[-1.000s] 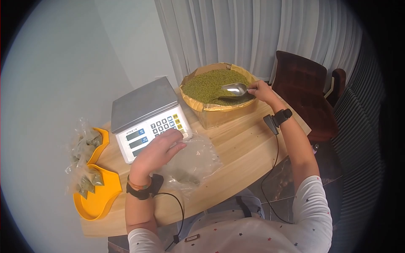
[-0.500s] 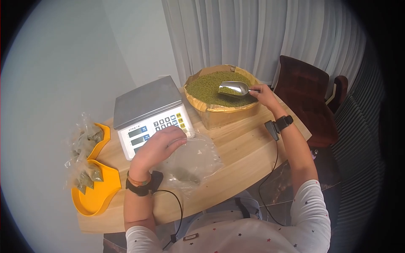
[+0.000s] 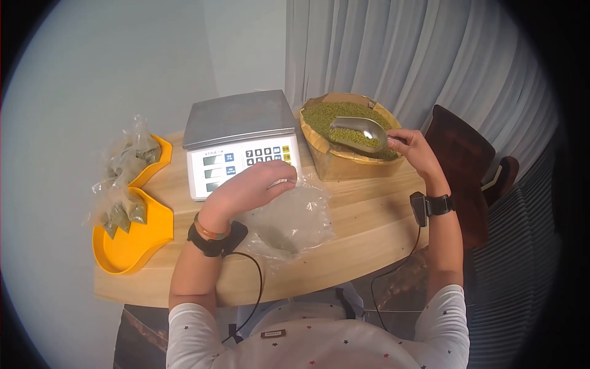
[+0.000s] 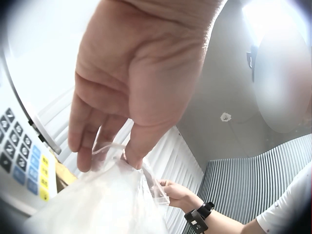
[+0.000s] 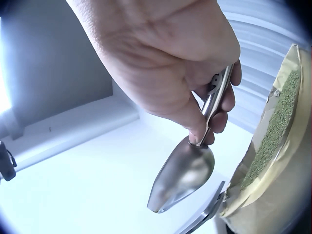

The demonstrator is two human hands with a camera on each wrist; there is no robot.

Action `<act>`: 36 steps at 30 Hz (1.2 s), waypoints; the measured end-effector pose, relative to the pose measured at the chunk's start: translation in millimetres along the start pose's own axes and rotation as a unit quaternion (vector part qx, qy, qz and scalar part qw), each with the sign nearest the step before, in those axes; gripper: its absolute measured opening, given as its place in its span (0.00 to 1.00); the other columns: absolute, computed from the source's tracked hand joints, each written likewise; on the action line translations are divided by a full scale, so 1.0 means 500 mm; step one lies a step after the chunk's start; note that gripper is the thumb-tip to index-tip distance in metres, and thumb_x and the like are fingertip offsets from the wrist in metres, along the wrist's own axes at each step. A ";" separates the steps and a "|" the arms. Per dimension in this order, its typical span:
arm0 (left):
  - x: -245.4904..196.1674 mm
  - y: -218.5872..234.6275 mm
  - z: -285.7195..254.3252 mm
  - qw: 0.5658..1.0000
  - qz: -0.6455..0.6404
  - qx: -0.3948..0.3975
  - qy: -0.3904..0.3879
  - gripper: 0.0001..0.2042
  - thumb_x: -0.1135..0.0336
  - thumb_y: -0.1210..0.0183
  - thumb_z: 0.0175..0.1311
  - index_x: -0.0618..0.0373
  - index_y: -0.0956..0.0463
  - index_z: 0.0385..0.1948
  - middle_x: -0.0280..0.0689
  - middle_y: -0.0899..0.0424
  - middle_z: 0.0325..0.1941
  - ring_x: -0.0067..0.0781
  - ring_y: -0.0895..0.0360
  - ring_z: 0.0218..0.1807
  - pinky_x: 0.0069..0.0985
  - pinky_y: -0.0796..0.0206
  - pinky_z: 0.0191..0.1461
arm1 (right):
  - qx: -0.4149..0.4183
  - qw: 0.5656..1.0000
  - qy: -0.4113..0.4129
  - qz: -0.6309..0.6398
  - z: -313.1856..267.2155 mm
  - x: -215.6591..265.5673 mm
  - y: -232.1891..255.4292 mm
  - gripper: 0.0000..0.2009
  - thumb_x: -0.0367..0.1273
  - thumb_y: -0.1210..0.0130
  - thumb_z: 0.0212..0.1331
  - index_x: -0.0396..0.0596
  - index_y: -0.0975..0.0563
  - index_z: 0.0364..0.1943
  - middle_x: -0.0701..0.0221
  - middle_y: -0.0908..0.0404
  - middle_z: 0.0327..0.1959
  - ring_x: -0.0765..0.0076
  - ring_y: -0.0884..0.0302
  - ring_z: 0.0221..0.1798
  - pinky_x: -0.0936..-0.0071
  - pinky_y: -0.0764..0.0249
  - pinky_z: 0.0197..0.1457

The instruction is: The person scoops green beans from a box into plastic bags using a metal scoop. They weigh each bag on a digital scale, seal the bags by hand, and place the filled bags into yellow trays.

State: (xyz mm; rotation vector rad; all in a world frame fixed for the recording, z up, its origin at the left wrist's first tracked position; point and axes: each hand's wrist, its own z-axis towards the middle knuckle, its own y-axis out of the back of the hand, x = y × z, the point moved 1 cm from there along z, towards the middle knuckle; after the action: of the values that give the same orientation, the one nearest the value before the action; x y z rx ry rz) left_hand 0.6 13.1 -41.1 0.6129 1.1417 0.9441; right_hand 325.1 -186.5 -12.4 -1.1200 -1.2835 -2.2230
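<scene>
The right grip [image 3: 419, 152] pinches the handle of a metal scoop [image 3: 373, 131] between thumb and fingers, while the left grip [image 3: 252, 186] pinches the mouth of a clear plastic bag [image 3: 295, 209], which lies slack on the worktop [image 3: 369, 209] before the scale [image 3: 239, 120]. The scoop, loaded with green granules [image 3: 346, 136], hangs above the near rim of the cardboard box [image 3: 350, 169]. The likeliest mishap is a spill: a roll of the right wrist or a dip of the lip could shed granules over the worktop, since the load lies loose in the shallow bowl. The bag's limp film might also fold shut if the left grip holds only one side; whether its mouth gapes wide enough is hard to tell. The scoop's lip points to the person's left and slightly away, its handle to the right; the long axis runs mostly sideways on a gentle diagonal, hollow side up.
</scene>
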 end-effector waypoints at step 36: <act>-0.011 0.008 -0.015 1.000 0.017 -0.002 -0.013 0.06 0.68 0.43 0.67 0.60 0.24 0.40 0.43 0.19 0.35 0.49 0.22 0.38 0.36 0.31 0.44 | -0.181 0.862 0.099 -0.464 0.058 -0.088 0.010 0.12 0.25 0.41 0.55 0.52 0.15 0.42 0.64 0.19 0.33 0.55 0.25 0.47 0.57 0.35 0.51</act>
State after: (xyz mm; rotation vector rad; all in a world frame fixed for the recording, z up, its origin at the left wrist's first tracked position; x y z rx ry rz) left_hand -8.4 9.9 -37.8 0.6405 1.1092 0.9659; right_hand 369.5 -168.8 -35.3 -0.3125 -1.5503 -3.2713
